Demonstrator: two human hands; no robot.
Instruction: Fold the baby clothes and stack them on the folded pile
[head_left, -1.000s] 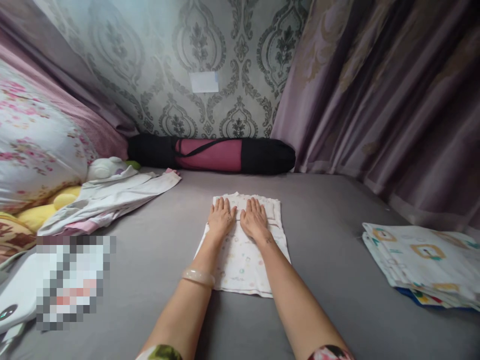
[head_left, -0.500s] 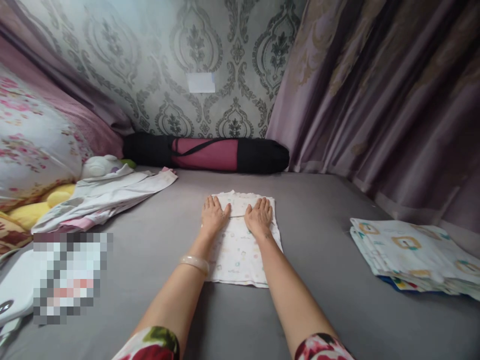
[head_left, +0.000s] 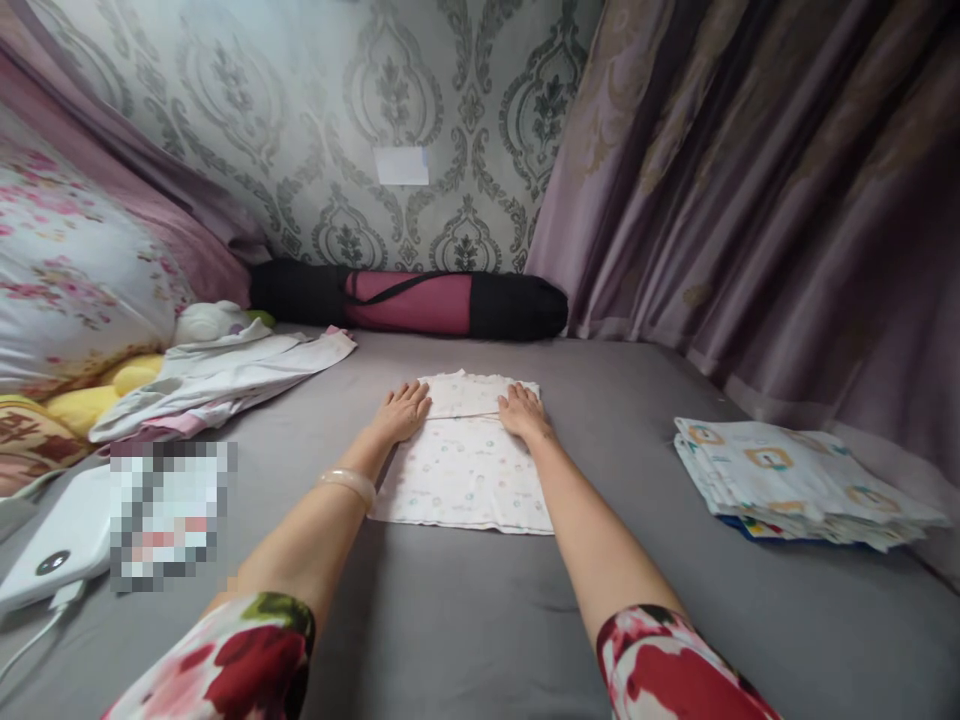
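A white cloth garment with small coloured prints (head_left: pixel 469 475) lies flat in front of me, its far part folded over toward me. My left hand (head_left: pixel 406 410) rests palm down on its left edge near the fold, fingers stretched out. On the right edge, at about the same height, my right hand (head_left: pixel 523 410) lies flat with its fingers extended. Neither hand grips the cloth. A pale bangle (head_left: pixel 349 485) circles my left wrist.
A stack of folded printed cloths (head_left: pixel 795 480) sits at the right. Rumpled light clothes (head_left: pixel 217 375) lie at the left, behind a white power bank with a cable (head_left: pixel 64 540) and a blurred-out item. A black and maroon roll bag (head_left: pixel 409 300) runs along the wall.
My left hand has slid left to the garment's side edge, and more of the folded-over part shows between the hands. The view has shifted slightly.
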